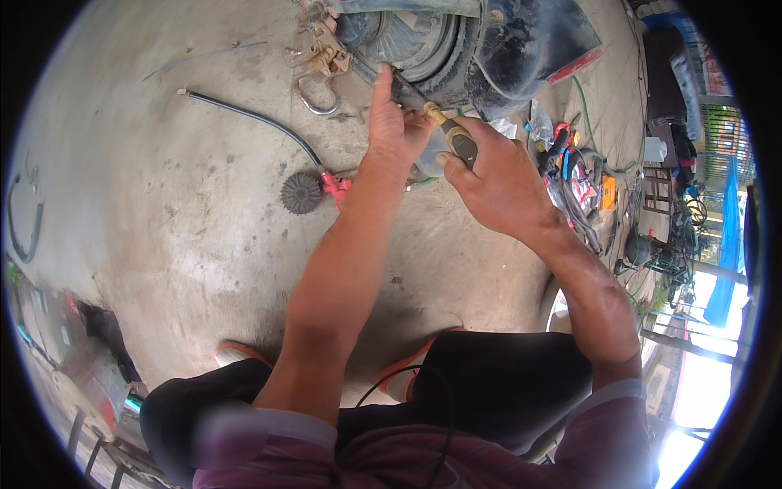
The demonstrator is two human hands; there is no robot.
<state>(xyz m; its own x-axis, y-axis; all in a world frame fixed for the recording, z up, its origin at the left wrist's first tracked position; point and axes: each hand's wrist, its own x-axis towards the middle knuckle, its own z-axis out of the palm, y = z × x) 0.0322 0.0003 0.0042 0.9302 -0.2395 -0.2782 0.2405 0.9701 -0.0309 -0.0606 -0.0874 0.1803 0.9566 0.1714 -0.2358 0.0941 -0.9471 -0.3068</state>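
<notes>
A motorcycle wheel [456, 57] with a dark, dusty tyre lies at the top middle. My right hand [505, 179] is wrapped round the dark and tan handle of a screwdriver [458, 140]. Its brass-coloured collar and dark shaft slant up and left toward the tyre. Beside the shaft is my left hand [393, 126], with one digit stretched upward and the others bent under the tool. Whether those fingers touch the tyre or shaft is hard to make out. The shaft's tip is not clear against the dark wheel parts.
Rusty metal parts [319, 53] sit left of the wheel. A black hose [252, 118] runs to a red fitting [334, 187] beside a dark ribbed round part [301, 194]. A dark mudguard [529, 49] stands right of the wheel. Tools and cables [574, 175] lie heaped at the right.
</notes>
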